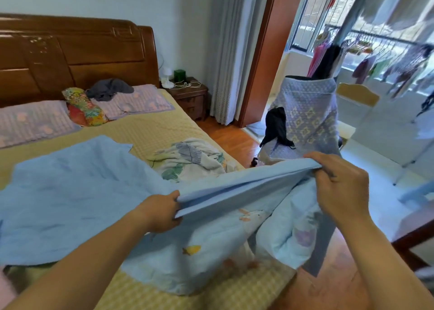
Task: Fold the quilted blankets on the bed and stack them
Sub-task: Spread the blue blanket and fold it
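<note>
Both hands hold the doubled edge of a light blue quilted blanket (70, 192) stretched taut between them: the left hand (162, 212) pinches it at 7 o'clock, the right hand (340, 187) grips it at 4 o'clock. The blanket spreads over the bed (145, 126) toward 9 o'clock. A crumpled leaf-print blanket (190, 159) lies just beyond, at 12 o'clock. Pillows (35, 121) lie by the headboard (70, 51) at 10 o'clock.
</note>
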